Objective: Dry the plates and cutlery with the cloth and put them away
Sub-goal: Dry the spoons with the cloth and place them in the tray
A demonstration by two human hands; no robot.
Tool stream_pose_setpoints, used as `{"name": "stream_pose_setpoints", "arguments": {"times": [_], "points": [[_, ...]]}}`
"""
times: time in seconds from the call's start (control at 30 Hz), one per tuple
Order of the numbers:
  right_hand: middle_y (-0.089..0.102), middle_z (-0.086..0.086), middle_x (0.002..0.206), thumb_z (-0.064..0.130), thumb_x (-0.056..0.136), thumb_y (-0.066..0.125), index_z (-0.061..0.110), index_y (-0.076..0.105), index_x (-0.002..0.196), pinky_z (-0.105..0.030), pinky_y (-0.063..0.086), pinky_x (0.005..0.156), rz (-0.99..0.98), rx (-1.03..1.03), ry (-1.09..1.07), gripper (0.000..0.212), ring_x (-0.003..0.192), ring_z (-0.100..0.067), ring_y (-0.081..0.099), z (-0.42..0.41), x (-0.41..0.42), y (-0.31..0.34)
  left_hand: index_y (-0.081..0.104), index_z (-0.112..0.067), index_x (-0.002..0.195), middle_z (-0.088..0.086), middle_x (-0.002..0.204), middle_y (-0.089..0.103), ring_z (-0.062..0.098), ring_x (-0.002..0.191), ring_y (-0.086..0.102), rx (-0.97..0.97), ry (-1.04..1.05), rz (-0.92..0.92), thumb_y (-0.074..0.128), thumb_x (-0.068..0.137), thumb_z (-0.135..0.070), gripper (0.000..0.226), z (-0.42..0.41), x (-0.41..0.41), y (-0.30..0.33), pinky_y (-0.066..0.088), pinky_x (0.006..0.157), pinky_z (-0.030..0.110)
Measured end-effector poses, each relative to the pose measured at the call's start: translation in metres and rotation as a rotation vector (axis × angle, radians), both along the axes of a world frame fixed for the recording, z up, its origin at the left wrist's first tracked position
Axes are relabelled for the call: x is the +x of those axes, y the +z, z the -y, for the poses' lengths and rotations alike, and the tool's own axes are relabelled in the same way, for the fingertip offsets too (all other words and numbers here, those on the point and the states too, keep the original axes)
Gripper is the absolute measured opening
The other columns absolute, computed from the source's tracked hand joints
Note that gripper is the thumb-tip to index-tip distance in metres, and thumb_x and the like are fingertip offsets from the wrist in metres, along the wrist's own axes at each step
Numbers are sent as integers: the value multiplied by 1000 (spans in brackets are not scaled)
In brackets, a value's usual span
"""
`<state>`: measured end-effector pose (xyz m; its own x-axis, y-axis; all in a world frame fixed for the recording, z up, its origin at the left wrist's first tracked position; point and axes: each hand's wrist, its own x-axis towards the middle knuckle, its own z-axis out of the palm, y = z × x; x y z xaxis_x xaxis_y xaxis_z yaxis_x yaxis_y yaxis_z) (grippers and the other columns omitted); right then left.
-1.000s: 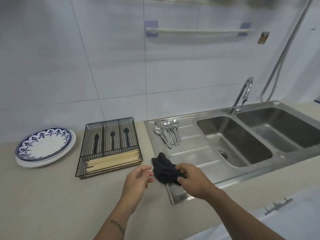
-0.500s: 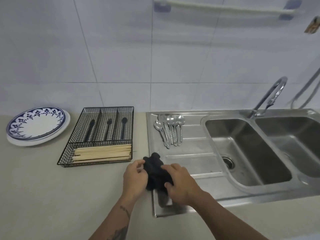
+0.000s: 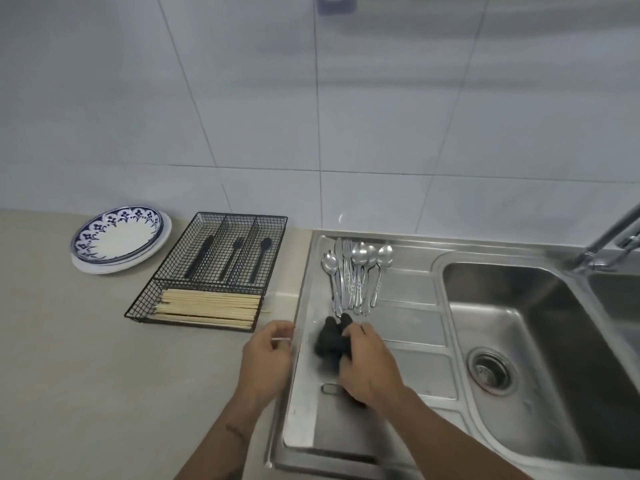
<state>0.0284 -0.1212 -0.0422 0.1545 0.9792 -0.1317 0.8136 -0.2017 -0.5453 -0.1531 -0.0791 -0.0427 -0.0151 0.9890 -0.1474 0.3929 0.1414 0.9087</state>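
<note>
On the drainboard (image 3: 408,296), bunched black cloth (image 3: 330,339).

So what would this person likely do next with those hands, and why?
Probably lift the cloth and reach the left hand for a spoon. The right hand has its grip on the dark cloth on the drainboard, the left looks empty beside it, and the metal cutlery lies just beyond, not yet in the wire tray.

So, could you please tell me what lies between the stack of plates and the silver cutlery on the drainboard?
In the head view, the black wire cutlery tray sits between the plates and the silver cutlery.
</note>
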Motion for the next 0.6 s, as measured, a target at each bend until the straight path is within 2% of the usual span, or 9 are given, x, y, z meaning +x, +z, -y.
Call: {"name": "stream_pose_setpoints", "arguments": {"times": [0.07,0.2,0.23,0.3,0.37,0.47,0.6], "points": [[47,3,117,18,82,53,25,51,115,-35,45,90,-52,19,-45,34,107,-22,51,-2,30,6,70,-31,94,-11,98,71,-5,84,66,0,-9,-3,58,92,3,37,-9,20,3,47,67,4],[52,4,107,9,83,56,27,53,101,-28,42,77,-197,7,-145,25,92,-15,54,-5,77,16,71,-22,107,-5,104,70,11,98,66,-31,-33,-53,59,97,-9,21,-35,59,1,52,89,25],[55,2,105,7,82,57,26,54,99,-27,42,73,-243,-4,-166,25,90,-15,55,-5,85,17,70,-22,109,-4,106,70,12,99,66,-40,-40,-83,59,97,-11,20,-42,68,0,51,92,26],[60,-1,99,3,81,57,25,56,93,-24,42,64,-321,-25,-197,26,84,-13,58,-6,102,17,70,-23,109,-4,105,72,10,93,67,-59,-41,-132,60,95,-14,19,-59,86,-3,54,90,27],[62,1,92,1,81,57,29,55,88,-19,39,58,-350,-51,-197,28,79,-7,58,-8,116,15,69,-25,104,-4,99,73,12,85,69,-80,-19,-177,61,94,-16,15,-75,104,-5,59,86,34],[60,7,91,2,80,59,32,56,86,-15,36,57,-357,-83,-195,31,79,-2,55,-12,132,9,66,-23,108,-4,102,69,12,85,65,-71,11,-325,62,93,-20,16,-96,128,-11,59,80,35],[60,4,94,1,78,60,34,56,85,-13,35,58,-380,-95,-198,34,80,-3,56,-25,145,-4,58,-18,116,2,102,61,19,91,61,-27,-32,-523,63,88,-17,28,-115,151,-19,57,84,40]]}}
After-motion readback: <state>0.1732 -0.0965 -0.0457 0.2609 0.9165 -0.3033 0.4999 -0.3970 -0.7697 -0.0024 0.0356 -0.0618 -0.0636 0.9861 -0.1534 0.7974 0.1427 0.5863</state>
